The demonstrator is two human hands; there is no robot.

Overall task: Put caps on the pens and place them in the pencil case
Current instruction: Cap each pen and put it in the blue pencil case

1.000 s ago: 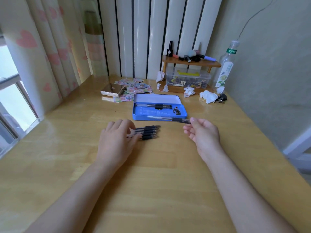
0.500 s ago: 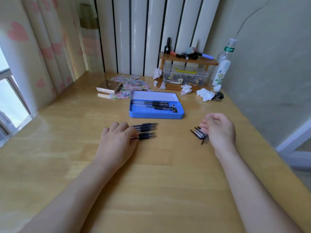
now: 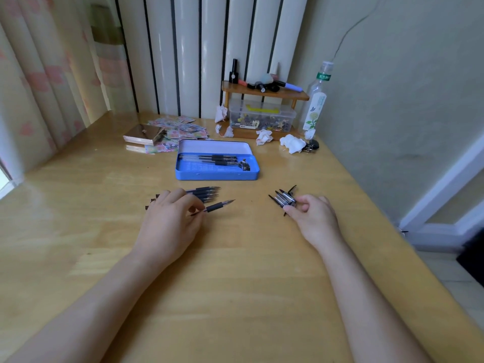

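An open blue pencil case point(image 3: 217, 175) lies at the middle of the wooden desk, with several capped black pens point(image 3: 213, 159) in it. In front of it, my left hand point(image 3: 170, 221) grips one uncapped pen point(image 3: 218, 206) whose tip points right. Several more uncapped pens point(image 3: 203, 193) lie just behind that hand. To the right sits a small pile of pen caps point(image 3: 284, 199). My right hand point(image 3: 313, 216) has its fingertips pinched on a cap at the near edge of the pile.
A gold box point(image 3: 142, 136) and patterned cards point(image 3: 180, 129) lie behind the case on the left. At the back right are a wooden shelf point(image 3: 264, 91) over a clear plastic box point(image 3: 262, 117), crumpled tissues point(image 3: 292, 144), and a bottle point(image 3: 315, 100).
My left hand has pulled one uncapped pen away from the group and lifted it. My right hand, which left a pen at the case, has moved to the caps and closed on one.
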